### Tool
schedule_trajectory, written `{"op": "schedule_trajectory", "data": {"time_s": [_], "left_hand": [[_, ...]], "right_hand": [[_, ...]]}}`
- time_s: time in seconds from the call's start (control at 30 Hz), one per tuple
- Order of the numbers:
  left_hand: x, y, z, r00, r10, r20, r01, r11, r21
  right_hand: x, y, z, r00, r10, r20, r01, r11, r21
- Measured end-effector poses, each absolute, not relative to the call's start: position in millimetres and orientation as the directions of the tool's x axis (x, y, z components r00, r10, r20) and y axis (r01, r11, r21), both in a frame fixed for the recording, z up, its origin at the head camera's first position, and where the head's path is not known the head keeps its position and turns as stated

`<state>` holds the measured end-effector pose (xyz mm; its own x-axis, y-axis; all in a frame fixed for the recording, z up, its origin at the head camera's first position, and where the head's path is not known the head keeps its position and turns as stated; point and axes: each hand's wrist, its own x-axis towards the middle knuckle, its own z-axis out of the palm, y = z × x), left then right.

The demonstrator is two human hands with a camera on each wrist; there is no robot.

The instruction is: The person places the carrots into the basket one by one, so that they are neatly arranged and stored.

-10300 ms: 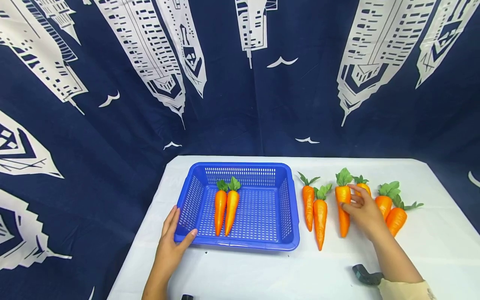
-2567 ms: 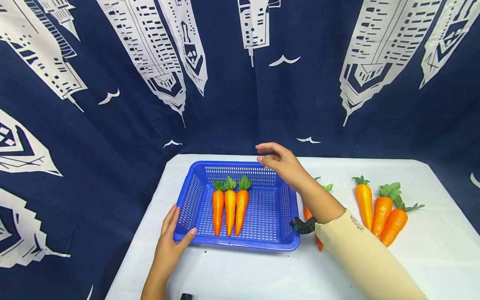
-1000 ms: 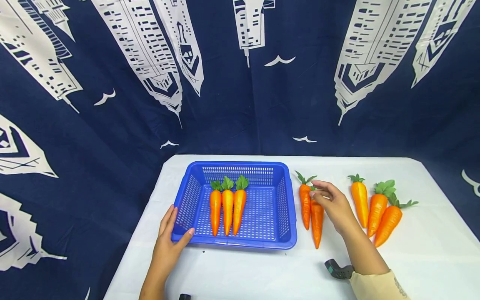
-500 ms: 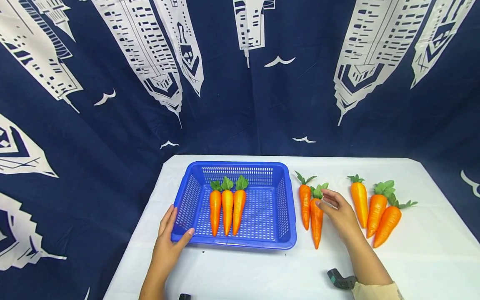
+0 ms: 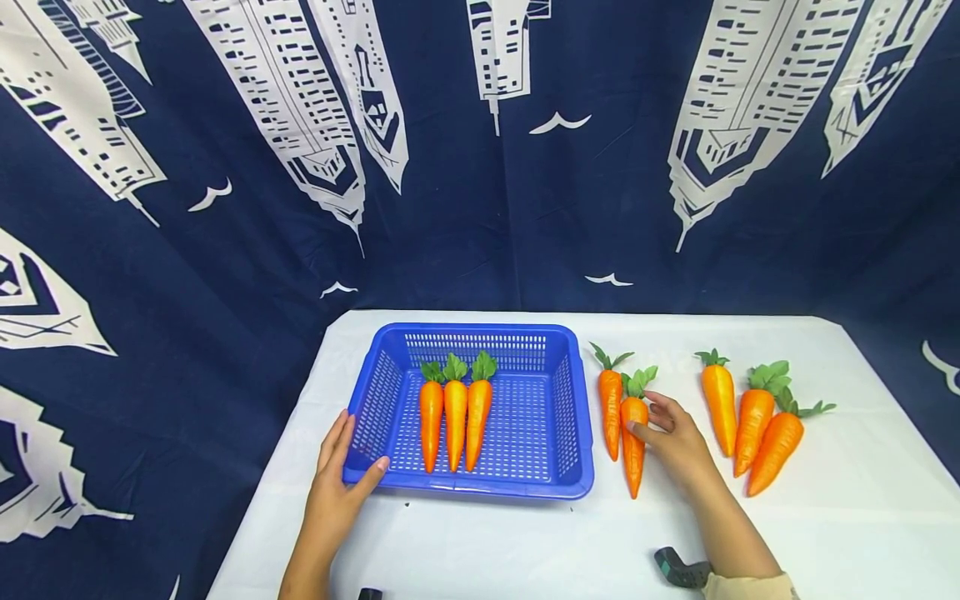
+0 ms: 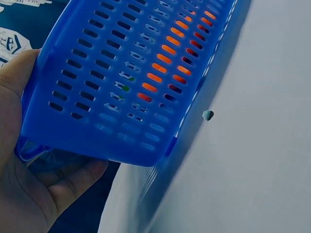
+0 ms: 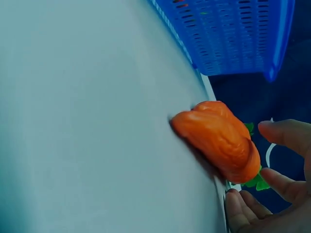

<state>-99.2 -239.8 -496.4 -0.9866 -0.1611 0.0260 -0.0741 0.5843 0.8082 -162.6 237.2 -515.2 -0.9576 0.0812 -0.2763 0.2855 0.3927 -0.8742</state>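
Note:
My left hand (image 5: 335, 483) grips the near left corner of a blue perforated plastic basket (image 5: 480, 483); its thumb lies over the front rim and its fingers along the left side. In the left wrist view the hand (image 6: 19, 170) wraps round the basket's corner. Three orange carrots (image 5: 455, 425) with green leaves lie side by side inside. My right hand (image 5: 675, 437) is at the upper part of a carrot (image 5: 633, 462) on the table, thumb over it and fingers by its right side. The right wrist view shows spread fingertips near the leafy end of this carrot (image 7: 214, 138).
Another carrot (image 5: 611, 408) lies between that one and the basket. Three more carrots (image 5: 756, 417) lie to the right on the white-covered table (image 5: 480, 550). A navy cloth (image 5: 450, 250) with white buildings hangs behind. A black wrist device (image 5: 678, 571) sits at the right forearm.
A third carrot was laid in the basket since the oldest frame. My right hand then came back from the basket and lowered from the carrot's leaves to its upper body. The left hand stayed.

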Motion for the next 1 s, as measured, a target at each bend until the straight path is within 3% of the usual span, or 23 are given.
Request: {"op": "schedule_trajectory", "data": {"time_s": [0.3, 1.0], "left_hand": [[-98.7, -239.2, -496.5, -0.986, -0.168, 0.019, -0.085, 0.588, 0.805], [-100.1, -238.7, -496.0, -0.985, -0.169, 0.022, -0.084, 0.593, 0.801]], "right_hand": [[-162.9, 235.9, -520.4, -0.974, 0.1, -0.206, 0.227, 0.536, -0.813], [-161.2, 240.2, -518.4, -0.975, 0.109, -0.192, 0.22, 0.561, -0.798]]}}
